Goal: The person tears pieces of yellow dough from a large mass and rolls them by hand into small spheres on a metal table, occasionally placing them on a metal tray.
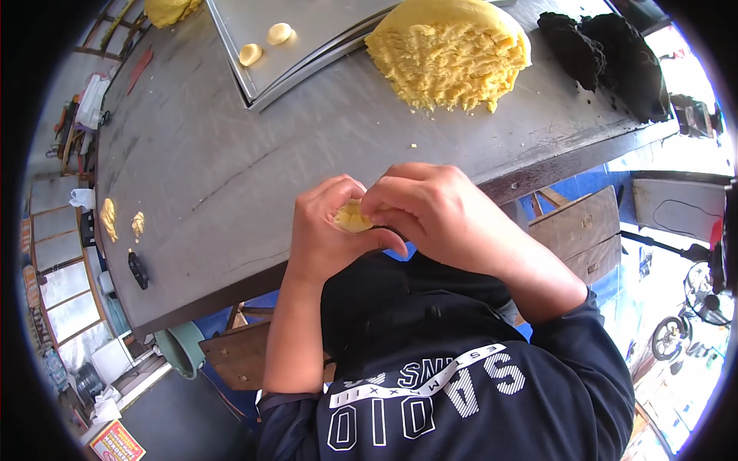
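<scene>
A small piece of pale yellow dough (353,218) sits cupped in my left hand (319,223), whose fingers curl round it at the table's near edge. My right hand (427,203) is closed over the same dough, its fingertips pressed into it; part of the piece is hidden behind them. Beyond my hands rests a large, crumbly-faced mound of yellow dough (453,58). To its left, a metal tray (323,31) bears two small round dough balls (265,44). A dark, nearly black lumpy mass (607,61) lies at the far right.
The grey tabletop (231,169) ends just in front of my body. Dough scraps (109,220) and a small black object (137,270) lie near its left edge. More yellow dough (169,11) stands at the far left. Wooden drawers (576,234) are below at right.
</scene>
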Tool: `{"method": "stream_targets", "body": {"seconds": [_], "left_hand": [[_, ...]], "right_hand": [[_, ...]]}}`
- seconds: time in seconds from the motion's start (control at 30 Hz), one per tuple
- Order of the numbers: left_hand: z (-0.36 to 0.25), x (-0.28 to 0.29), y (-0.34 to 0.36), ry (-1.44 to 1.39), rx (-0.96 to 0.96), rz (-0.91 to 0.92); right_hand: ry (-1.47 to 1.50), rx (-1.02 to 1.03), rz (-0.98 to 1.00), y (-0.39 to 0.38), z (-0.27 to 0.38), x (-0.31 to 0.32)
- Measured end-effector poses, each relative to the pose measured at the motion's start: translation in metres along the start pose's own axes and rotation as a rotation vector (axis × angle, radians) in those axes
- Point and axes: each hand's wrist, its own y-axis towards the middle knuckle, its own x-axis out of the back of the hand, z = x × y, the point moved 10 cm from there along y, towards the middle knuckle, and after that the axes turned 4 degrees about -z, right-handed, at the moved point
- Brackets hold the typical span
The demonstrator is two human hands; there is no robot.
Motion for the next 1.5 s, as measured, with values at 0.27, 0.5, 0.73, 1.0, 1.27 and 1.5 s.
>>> {"method": "stream_targets", "body": {"seconds": [0.27, 0.5, 0.73, 1.0, 1.27, 1.5], "left_hand": [[0.003, -0.011, -0.013, 0.106, -0.004, 0.039], [0.015, 0.003, -0.007, -0.257, 0.062, -0.007], [0.021, 0.0, -0.007, -0.458, 0.335, 0.06], [-0.007, 0.023, -0.014, 0.176, -0.136, -0.058], [0.002, 0.017, 0.001, 0.121, -0.012, 0.064], [0.058, 0.022, -0.026, -0.333, 0.361, 0.112]], "right_hand": [[0.012, -0.091, -0.059, 0.015, -0.008, -0.008], [-0.329, 0.073, -0.148, 0.007, -0.012, 0.04], [-0.686, 0.216, -0.182, -0.001, -0.035, 0.049], [-0.885, -0.112, -0.529, -0.033, -0.06, 0.12], [-0.676, 0.036, -0.363, -0.021, -0.079, 0.088], [-0.679, -0.012, -0.391, -0.021, -0.073, 0.093]]}}
